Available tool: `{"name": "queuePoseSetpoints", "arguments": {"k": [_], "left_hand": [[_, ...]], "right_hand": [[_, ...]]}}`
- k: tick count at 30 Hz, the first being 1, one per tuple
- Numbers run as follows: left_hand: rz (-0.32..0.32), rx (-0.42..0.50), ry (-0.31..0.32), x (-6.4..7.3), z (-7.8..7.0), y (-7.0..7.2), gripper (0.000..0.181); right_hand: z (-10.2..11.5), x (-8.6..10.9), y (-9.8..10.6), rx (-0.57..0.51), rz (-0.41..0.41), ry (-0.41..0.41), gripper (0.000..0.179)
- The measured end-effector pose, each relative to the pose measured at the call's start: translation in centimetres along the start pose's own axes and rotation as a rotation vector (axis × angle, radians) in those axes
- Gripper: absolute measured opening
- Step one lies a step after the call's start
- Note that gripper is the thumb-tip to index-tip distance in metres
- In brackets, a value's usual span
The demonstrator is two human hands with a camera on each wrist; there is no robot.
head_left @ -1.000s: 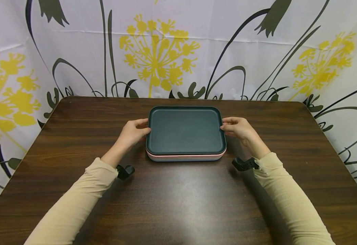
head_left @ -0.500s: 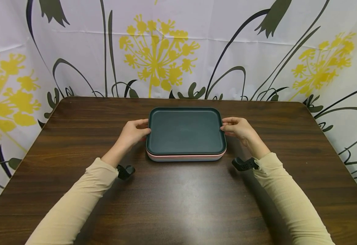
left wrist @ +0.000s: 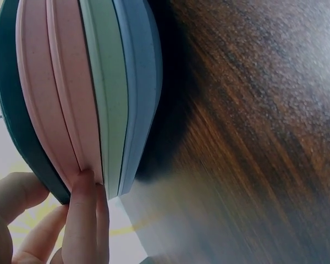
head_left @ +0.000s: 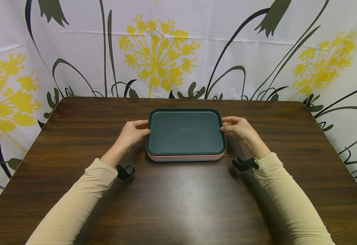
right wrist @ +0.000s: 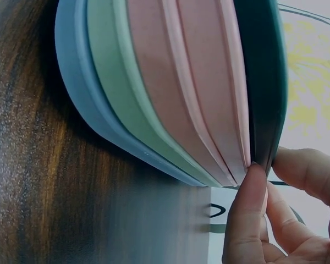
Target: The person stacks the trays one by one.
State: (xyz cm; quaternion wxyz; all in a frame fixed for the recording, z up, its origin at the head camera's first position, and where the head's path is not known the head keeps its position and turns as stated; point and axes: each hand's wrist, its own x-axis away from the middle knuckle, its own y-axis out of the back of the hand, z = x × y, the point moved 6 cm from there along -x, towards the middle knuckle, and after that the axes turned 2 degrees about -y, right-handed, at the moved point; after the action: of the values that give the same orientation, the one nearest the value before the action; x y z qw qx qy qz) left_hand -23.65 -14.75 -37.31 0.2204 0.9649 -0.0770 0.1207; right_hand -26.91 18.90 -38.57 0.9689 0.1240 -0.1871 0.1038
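A dark green rectangular tray (head_left: 186, 132) lies on top of a stack of shallow trays. Below it are two pink trays (left wrist: 71, 99), a light green tray (left wrist: 111, 99) and, lowest, a blue tray (right wrist: 80, 82). My left hand (head_left: 131, 133) pinches the dark green tray at its left short side, thumb on the rim. Two of its fingers touch the pink trays' edges in the left wrist view. At the opposite short side my right hand (head_left: 239, 130) holds the same tray between thumb and fingers, one fingertip just under its rim.
The stack sits on a dark wooden table (head_left: 178, 200), towards its far edge. Behind the table hangs a white cloth (head_left: 221, 30) with yellow and grey plant prints. Each wrist wears a black strap (head_left: 244, 164).
The far edge of the dark green tray has come down slightly, so the tray lies flatter on the stack. Both hands keep their hold and have hardly moved.
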Motion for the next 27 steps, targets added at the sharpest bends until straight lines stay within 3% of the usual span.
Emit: {"name": "queuePoseSetpoints", "arguments": {"k": [27], "left_hand": [[0.015,0.024,0.010,-0.11,0.06,0.01,0.054]], "right_hand": [[-0.23,-0.05,0.09,0.011,0.016,0.004,0.054]]}}
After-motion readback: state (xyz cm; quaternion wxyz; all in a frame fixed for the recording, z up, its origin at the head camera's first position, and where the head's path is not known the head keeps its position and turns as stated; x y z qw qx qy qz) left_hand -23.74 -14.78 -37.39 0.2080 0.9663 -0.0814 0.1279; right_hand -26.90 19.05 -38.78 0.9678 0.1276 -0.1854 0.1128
